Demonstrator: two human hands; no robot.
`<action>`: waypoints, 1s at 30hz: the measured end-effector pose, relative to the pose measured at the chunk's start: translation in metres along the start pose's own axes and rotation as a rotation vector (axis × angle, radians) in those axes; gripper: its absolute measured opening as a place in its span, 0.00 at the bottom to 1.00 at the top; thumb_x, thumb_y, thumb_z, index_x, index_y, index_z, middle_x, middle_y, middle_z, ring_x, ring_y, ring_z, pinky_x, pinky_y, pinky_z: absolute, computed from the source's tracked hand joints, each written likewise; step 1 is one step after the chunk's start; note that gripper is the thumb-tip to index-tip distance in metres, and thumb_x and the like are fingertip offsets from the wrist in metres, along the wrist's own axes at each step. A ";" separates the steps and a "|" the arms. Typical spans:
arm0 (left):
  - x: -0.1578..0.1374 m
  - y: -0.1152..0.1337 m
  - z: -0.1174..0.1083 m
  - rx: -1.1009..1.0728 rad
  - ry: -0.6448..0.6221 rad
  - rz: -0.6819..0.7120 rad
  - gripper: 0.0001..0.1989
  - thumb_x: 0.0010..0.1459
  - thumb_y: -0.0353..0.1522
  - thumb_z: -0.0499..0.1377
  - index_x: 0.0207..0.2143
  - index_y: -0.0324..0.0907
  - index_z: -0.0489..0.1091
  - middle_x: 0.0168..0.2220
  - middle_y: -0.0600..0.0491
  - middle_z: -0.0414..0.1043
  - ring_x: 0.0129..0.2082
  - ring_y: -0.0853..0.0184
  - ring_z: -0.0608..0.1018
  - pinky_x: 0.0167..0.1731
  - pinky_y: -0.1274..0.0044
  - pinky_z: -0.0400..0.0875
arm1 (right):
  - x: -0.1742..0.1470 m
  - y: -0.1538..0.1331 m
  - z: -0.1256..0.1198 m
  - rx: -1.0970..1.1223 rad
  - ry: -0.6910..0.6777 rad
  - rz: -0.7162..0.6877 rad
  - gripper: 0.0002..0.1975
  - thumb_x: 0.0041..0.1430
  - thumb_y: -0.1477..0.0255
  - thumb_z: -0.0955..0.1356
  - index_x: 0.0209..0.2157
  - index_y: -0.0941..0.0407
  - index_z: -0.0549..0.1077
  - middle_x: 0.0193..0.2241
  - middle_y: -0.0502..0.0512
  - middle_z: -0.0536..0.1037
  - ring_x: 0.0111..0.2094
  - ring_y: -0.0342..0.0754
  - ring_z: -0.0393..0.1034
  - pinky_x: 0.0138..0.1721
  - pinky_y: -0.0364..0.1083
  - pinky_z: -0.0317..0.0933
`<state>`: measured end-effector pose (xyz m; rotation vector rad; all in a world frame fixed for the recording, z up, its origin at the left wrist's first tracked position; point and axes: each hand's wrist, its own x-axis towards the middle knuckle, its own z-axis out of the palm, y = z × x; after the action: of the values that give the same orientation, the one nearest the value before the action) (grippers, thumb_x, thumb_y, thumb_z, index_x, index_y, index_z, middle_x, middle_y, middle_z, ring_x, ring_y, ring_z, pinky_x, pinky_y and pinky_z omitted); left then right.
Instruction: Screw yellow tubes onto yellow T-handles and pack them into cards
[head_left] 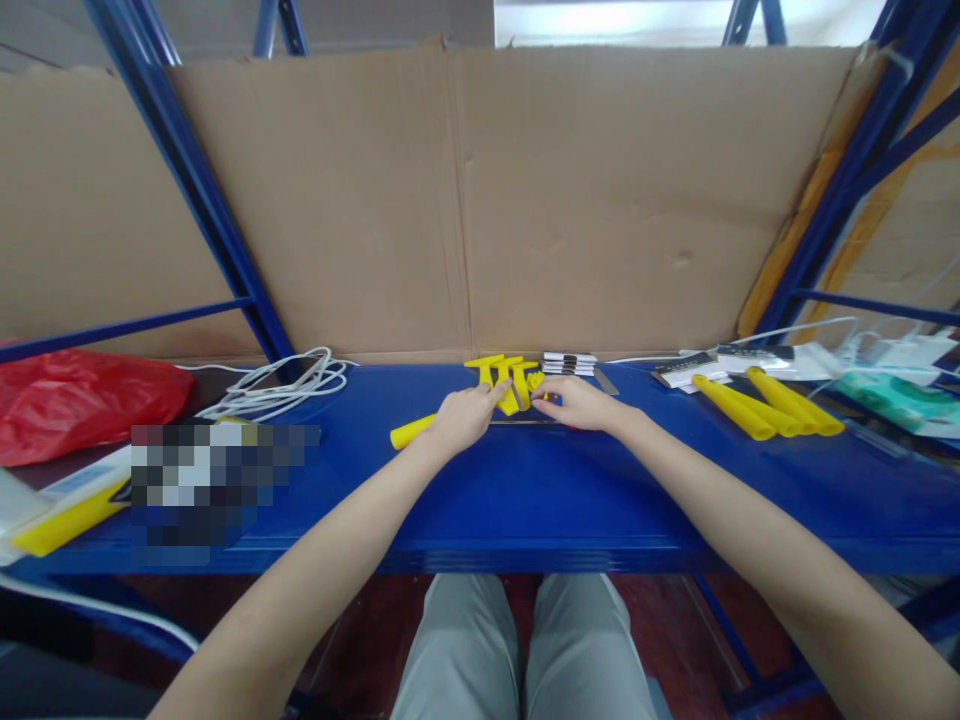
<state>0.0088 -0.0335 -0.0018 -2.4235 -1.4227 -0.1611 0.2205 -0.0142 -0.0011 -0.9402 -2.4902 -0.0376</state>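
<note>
My left hand [465,415] is curled over a tool with a yellow tubular handle [411,432], whose end sticks out on the wrist side. A thin dark strip [525,422] runs on from that hand to the right. My left index finger reaches to a row of yellow T-shaped plastic pieces [504,376] lying at the back of the table. My right hand [576,402] has thumb and index finger brought together at a small yellow piece [535,382] beside the row. How firmly that piece is held is too small to tell.
Behind my right hand sit a stack of white packs with dark bands [568,363] and a flat grey blade [606,382]. Several yellow tubes [750,410] lie right. At left are a coiled white cable [300,385] and red bag [90,400]. Cardboard [600,200] stands behind the blue table [525,500].
</note>
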 end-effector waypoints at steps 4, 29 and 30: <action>0.001 -0.003 0.003 -0.036 0.023 -0.001 0.27 0.60 0.27 0.44 0.62 0.47 0.52 0.47 0.45 0.69 0.41 0.61 0.77 0.37 0.72 0.71 | 0.000 -0.012 0.001 0.029 0.023 0.002 0.12 0.57 0.68 0.65 0.41 0.58 0.73 0.36 0.58 0.77 0.34 0.47 0.71 0.36 0.46 0.63; 0.001 -0.004 -0.002 -0.249 0.119 -0.046 0.24 0.56 0.28 0.51 0.56 0.51 0.63 0.53 0.53 0.69 0.49 0.63 0.73 0.46 0.72 0.69 | 0.002 -0.026 -0.002 -0.497 0.189 -0.251 0.12 0.62 0.76 0.58 0.32 0.57 0.72 0.25 0.55 0.75 0.25 0.44 0.64 0.29 0.45 0.48; 0.001 -0.005 -0.001 -0.268 0.125 -0.046 0.24 0.56 0.29 0.52 0.55 0.51 0.63 0.53 0.53 0.69 0.49 0.63 0.73 0.46 0.72 0.69 | 0.002 -0.024 -0.003 -0.496 0.180 -0.230 0.12 0.62 0.76 0.58 0.32 0.57 0.72 0.24 0.54 0.75 0.24 0.44 0.64 0.29 0.45 0.48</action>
<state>0.0056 -0.0308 0.0009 -2.5375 -1.4825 -0.5366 0.2051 -0.0322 0.0054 -0.7811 -2.4460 -0.8088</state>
